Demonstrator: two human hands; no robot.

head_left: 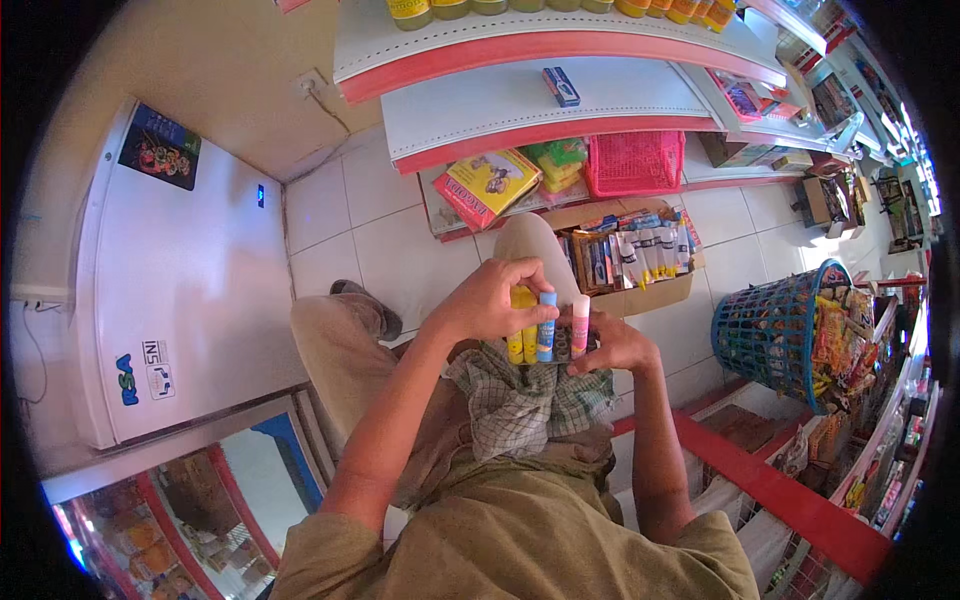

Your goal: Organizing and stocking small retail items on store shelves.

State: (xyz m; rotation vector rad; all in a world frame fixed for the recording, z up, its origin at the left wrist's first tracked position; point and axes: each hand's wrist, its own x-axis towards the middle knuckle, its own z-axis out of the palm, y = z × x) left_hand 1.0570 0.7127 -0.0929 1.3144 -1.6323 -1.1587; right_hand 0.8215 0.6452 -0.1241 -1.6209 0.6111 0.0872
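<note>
In front of my lap, my left hand [490, 302] grips small stick-shaped tubes between thumb and fingers: a blue tube [546, 330] and yellow tubes [515, 345] beside it. My right hand [617, 345] holds a pink tube [580, 330] with a pale cap, thumb at its lower end. All these tubes stand roughly upright in a row. A dark patch shows between the blue and pink ones, too small to make out. Below them a green checked cloth [530, 400] lies over my lap. Just past my knee sits an open cardboard box [650, 298] packed with white-and-yellow tubes and small packages.
A white shelf [470, 115] with red edging stands ahead, bearing a small blue box [562, 87]. On its bottom level are a yellow-red package [490, 185] and a pink basket [635, 163]. A white freezer [200, 270] is at left, a blue basket [768, 335] of packets at right.
</note>
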